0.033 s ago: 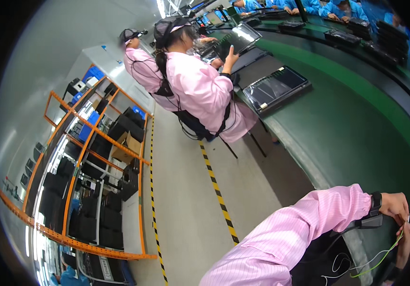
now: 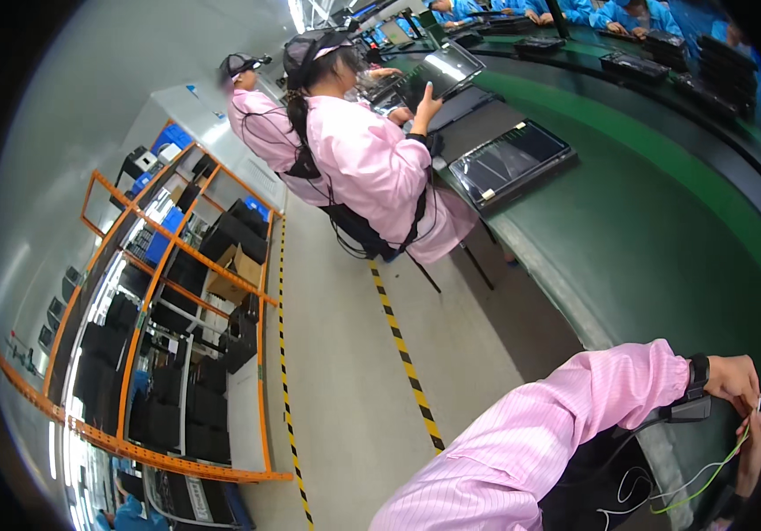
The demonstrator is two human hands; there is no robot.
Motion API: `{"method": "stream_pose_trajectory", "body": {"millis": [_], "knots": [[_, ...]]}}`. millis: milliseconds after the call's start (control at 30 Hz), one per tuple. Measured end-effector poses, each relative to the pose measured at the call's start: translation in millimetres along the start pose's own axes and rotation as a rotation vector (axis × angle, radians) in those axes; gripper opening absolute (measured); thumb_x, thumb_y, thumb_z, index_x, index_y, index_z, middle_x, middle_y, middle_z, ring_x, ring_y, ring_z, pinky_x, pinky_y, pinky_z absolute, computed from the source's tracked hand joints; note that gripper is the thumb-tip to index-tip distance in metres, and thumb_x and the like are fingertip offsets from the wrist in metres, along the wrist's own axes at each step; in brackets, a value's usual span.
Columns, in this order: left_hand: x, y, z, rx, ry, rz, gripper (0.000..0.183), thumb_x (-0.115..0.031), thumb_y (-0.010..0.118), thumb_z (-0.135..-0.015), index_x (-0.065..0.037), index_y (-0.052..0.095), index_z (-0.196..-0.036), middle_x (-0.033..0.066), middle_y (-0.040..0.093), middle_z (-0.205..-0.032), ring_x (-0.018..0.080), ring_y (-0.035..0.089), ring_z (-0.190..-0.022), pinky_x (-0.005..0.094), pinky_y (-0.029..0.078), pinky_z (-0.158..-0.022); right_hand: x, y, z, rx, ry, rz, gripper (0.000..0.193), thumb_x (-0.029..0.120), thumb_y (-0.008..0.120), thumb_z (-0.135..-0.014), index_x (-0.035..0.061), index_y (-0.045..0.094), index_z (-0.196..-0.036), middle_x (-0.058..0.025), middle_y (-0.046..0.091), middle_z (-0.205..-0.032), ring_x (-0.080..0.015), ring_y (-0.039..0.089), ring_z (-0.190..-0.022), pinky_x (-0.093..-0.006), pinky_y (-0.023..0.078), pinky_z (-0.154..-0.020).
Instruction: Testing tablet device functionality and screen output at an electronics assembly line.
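Observation:
At the lower right edge, my left hand [image 2: 731, 379] is bent at the wrist, its fingers pinched at the end of a thin cable. My right hand [image 2: 757, 444] comes up from below, partly cut off by the dark rim, with its fingertips closed on the same end, just under the left ones. The cable has a white wire [image 2: 697, 485] and a yellow-green wire [image 2: 715, 478], which hang loosely past the table edge and curl below. A small white tip shows between the fingers. A black strap and dark box [image 2: 688, 411] sit at my left wrist.
The green table [image 2: 637, 274] runs away ahead. On it lies a film-covered dark panel [image 2: 513, 164], near a seated person in pink [image 2: 363, 159] holding a similar panel. People in blue work across the line. Orange shelving [image 2: 132, 354] stands left, beyond a striped floor line [image 2: 402, 354].

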State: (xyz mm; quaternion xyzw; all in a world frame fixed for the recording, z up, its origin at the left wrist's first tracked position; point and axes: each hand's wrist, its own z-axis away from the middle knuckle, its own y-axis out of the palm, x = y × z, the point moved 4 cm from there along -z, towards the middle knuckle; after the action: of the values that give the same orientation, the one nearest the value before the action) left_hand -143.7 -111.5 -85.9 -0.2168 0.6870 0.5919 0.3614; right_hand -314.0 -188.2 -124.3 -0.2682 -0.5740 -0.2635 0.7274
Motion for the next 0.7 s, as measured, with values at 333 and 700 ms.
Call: {"method": "stream_pose_trajectory", "body": {"millis": [333, 700], "knots": [[3, -2, -3, -0.023, 0.011, 0.06, 0.008, 0.009, 0.06, -0.073, 0.014, 0.058, -0.078, 0.0192, 0.061, -0.073, 0.0279, 0.063, -0.07, 0.0378, 0.055, -0.068, 6, 4, 3, 0.007, -0.022, -0.01, 0.027, 0.03, 0.047, -0.09, 0.0079, 0.05, -0.074, 0.0005, 0.05, -0.056, -0.0032, 0.04, -0.039, -0.016, 0.029, -0.034], [-1, 0, -1, -0.001, 0.004, 0.04, 0.009, 0.009, 0.058, -0.075, 0.014, 0.057, -0.082, 0.0192, 0.06, -0.076, 0.0275, 0.062, -0.071, 0.0381, 0.055, -0.069, 12, 9, 6, -0.011, -0.003, -0.035, 0.028, 0.03, 0.046, -0.09, 0.0065, 0.051, -0.077, -0.0001, 0.051, -0.056, -0.0034, 0.041, -0.041, -0.0163, 0.029, -0.035]]}}
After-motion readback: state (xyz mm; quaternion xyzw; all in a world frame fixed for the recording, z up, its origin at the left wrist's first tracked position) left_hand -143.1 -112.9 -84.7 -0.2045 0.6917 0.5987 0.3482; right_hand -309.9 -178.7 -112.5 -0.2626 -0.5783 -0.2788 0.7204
